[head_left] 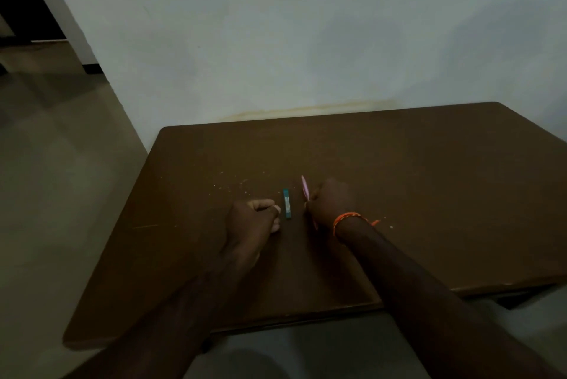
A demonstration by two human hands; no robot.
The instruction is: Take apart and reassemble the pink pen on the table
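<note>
From the head view, both hands rest low on a dark brown counter (399, 182) in dim light, forearms reaching in from the near edge. The right hand (333, 203) is curled into a loose fist around the pink pen (305, 188); the pen's far end sticks out past the knuckles, pointing away from the person and tilted slightly leftward, and a bit of pink shows below the fist on its thumb side. The fingers are closed on the barrel, clamped around it. An orange thread bracelet (348, 219) circles the right wrist, its loose end trailing onto the counter to the right of the wrist.

The left hand (253, 219) lies on the counter with its fingers folded in, closed; whether it holds anything small cannot be told. The two hands are apart, with a gap between them.

In that gap lies a small teal bar-shaped piece (287, 203), flat on the counter, lengthwise away from the person, just beside the left fingertips and near the pen. Pale specks (233, 187) are scattered on the counter beyond the left hand.
</note>
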